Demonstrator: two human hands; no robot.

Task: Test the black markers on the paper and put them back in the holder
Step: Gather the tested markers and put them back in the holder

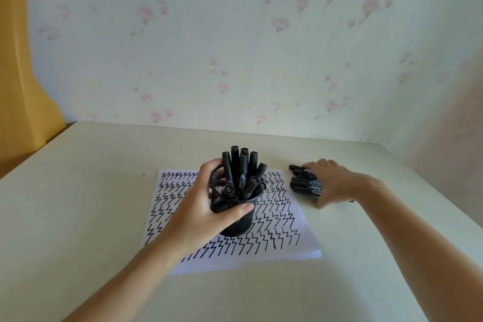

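Left hand (206,206) grips holder (239,219); right hand (330,181) on markers (304,181).

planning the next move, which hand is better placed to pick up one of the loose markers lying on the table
Right. The right hand already rests on the pile of loose markers beside the paper, while the left hand is busy gripping the holder.

2 bare forearms, no sleeves, rings or watch visible.

Holder (236,219) with markers (241,172) in it stands on the paper (287,230); loose markers (304,181) lie right of it on the tabletop (91,191).
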